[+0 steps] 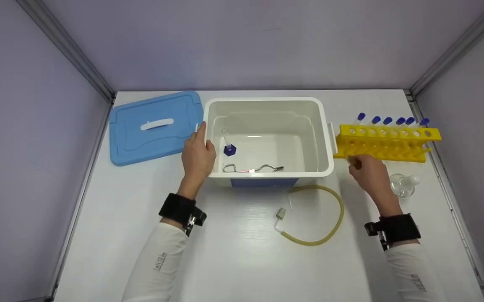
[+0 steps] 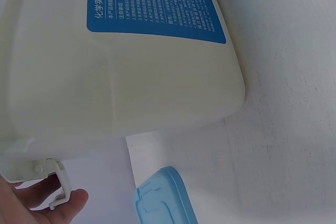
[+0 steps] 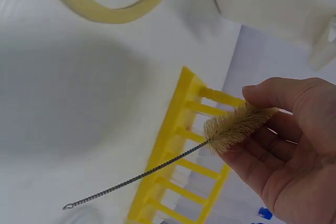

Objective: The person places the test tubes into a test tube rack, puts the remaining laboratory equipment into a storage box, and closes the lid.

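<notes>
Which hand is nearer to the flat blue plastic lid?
Left. The left hand is beside the lid, at its right end; the right hand is farther, beyond the white rectangular plastic tub.

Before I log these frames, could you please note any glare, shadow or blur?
Head: glare on the table, in front of the box; left wrist: small print on the blue label looks soft; right wrist: a broad shadow on the table, the brush fairly crisp.
</notes>
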Available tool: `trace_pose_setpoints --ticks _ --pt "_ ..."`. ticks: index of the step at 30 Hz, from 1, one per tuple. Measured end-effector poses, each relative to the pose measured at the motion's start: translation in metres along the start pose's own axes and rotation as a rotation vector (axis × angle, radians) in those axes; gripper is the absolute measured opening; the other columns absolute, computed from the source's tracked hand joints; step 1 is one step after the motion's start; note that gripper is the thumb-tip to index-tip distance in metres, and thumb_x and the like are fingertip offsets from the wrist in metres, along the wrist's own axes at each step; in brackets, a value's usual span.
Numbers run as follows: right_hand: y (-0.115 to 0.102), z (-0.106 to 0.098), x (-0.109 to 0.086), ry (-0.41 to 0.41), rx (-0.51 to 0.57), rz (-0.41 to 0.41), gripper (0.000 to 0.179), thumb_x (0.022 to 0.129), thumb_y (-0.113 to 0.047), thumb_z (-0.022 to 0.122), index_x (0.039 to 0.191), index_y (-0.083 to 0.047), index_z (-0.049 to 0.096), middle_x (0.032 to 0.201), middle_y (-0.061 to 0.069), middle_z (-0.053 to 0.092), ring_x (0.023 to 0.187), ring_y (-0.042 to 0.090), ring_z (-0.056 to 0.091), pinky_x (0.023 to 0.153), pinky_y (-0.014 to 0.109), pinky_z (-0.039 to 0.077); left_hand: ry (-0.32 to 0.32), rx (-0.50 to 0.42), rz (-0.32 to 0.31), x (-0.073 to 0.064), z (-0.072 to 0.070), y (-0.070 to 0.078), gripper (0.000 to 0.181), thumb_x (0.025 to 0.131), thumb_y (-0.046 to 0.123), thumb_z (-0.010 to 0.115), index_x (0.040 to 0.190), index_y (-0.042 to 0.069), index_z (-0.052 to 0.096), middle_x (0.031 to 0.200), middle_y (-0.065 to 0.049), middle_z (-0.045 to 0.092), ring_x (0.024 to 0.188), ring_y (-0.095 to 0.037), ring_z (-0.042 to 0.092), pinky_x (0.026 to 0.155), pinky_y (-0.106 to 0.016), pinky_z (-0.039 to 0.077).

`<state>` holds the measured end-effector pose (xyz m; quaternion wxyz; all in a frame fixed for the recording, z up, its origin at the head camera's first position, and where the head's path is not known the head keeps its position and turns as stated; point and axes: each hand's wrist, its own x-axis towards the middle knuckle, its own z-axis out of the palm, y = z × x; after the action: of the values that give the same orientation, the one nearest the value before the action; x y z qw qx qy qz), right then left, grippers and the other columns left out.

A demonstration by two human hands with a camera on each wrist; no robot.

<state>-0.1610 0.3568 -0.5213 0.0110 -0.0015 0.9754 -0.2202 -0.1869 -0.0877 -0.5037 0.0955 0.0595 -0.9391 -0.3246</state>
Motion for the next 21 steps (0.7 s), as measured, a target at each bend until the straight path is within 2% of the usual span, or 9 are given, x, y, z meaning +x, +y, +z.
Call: trace_pose_setpoints --ticks 8,12,15,16,18,21 --pt "-0.035 -0.027 -0.005 0.09 0.075 -0.035 0.015 0.094 -0.008 0.06 0.104 0.0 0.067 0.09 0.02 0.066 0.08 0.031 0.055 0.076 0.044 0.052 -0.008 -0.008 -0.005 0.001 0.0 0.0 0.053 0.098 0.011 0.051 0.151 0.009 0.042 0.128 -0.022 0.064 0.114 -0.04 0.062 0.089 -0.051 0.053" --pt "-0.052 -0.04 -0.008 0.184 0.1 -0.084 0.019 0.093 -0.007 0.062 0.107 0.004 0.068 0.095 0.023 0.067 0.083 0.034 0.059 0.081 0.05 0.056 -0.003 -0.004 -0.003 0.001 0.0 0.0 0.053 0.098 0.011 0.051 0.15 0.009 0.043 0.126 -0.022 0.065 0.112 -0.041 0.063 0.088 -0.052 0.053" --pt "-0.066 -0.052 -0.012 0.255 0.119 -0.118 0.024 0.093 -0.007 0.064 0.112 0.005 0.069 0.101 0.024 0.068 0.088 0.036 0.063 0.084 0.051 0.057 0.001 -0.001 -0.001 0.001 0.0 0.0 0.053 0.097 0.011 0.051 0.15 0.009 0.043 0.125 -0.023 0.065 0.111 -0.041 0.063 0.087 -0.052 0.054" --pt "-0.07 -0.056 -0.013 0.281 0.129 -0.13 0.024 0.092 -0.007 0.065 0.113 0.004 0.069 0.102 0.024 0.068 0.09 0.036 0.065 0.086 0.049 0.057 0.004 0.0 0.001 0.001 0.001 0.0 0.053 0.097 0.011 0.051 0.15 0.009 0.044 0.124 -0.023 0.065 0.111 -0.041 0.063 0.086 -0.052 0.054" --pt "-0.079 -0.065 -0.015 0.327 0.155 -0.161 0.024 0.092 -0.007 0.066 0.114 0.004 0.07 0.102 0.023 0.069 0.092 0.035 0.067 0.087 0.029 0.058 0.011 0.001 0.007 0.001 0.001 -0.001 0.053 0.097 0.011 0.052 0.149 0.009 0.044 0.124 -0.023 0.065 0.11 -0.041 0.063 0.085 -0.052 0.054" --pt "-0.092 -0.075 -0.017 0.396 0.198 -0.21 0.024 0.092 -0.007 0.068 0.113 0.003 0.07 0.1 0.022 0.069 0.092 0.034 0.068 0.083 0.001 0.045 0.023 -0.004 0.019 0.001 0.002 -0.002 0.053 0.097 0.01 0.051 0.149 0.008 0.045 0.124 -0.023 0.065 0.109 -0.042 0.063 0.084 -0.052 0.054"
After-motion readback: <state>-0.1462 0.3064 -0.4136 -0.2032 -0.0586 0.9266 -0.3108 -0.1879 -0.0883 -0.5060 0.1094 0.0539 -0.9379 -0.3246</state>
